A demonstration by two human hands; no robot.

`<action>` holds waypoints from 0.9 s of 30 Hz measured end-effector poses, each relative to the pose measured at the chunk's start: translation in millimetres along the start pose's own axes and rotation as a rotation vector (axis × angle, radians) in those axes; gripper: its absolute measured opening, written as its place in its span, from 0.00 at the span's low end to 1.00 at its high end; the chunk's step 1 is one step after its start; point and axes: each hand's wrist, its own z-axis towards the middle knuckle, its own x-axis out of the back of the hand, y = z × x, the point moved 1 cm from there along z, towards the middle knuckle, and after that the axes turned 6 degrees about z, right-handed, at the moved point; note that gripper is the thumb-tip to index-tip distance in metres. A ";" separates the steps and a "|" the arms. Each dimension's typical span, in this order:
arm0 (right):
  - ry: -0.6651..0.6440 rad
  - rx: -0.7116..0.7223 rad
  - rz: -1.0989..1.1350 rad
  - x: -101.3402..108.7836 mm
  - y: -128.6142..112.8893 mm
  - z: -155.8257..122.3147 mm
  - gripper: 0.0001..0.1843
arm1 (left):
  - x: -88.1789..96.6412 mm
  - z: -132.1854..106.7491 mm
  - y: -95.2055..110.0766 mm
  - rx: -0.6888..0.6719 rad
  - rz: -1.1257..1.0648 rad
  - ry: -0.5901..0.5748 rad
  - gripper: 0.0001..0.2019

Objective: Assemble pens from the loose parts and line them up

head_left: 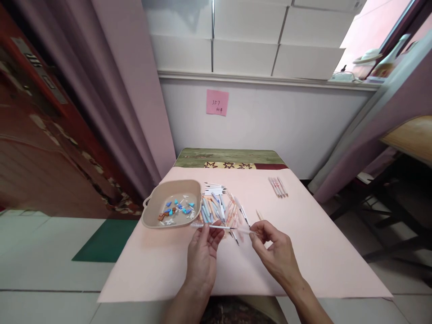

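My left hand (pixel 202 252) pinches a thin white pen refill (pixel 216 227) that lies level above the table. My right hand (pixel 275 252) is closed on a clear pen barrel (pixel 245 231) at the refill's right end. Both hands hover over the near part of a pink sheet (pixel 303 243) that covers the table. Just beyond my fingers lies a heap of pen parts (pixel 221 208) in blue, white and orange. Left of the heap stands a beige tray (pixel 150 216) holding small blue, white and brown caps.
Several finished pens (pixel 278 186) lie side by side at the far right of the sheet. One thin stick (pixel 259 214) lies near my right hand. A pink sticky note (pixel 217 102) hangs on the white wall behind. Curtains flank the table; a wooden table edge shows at right.
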 end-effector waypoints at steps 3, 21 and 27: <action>0.001 0.023 0.003 -2.6 -0.5 -1.1 0.05 | -2.3 -3.6 -0.7 -0.002 0.009 -0.002 0.03; 0.015 0.038 0.021 -6.6 -4.7 -6.1 0.04 | -0.9 -4.5 3.0 -0.007 -0.005 0.007 0.03; 0.052 0.048 0.033 -7.6 -9.3 -7.3 0.03 | -1.3 -5.5 2.6 0.011 -0.017 0.003 0.02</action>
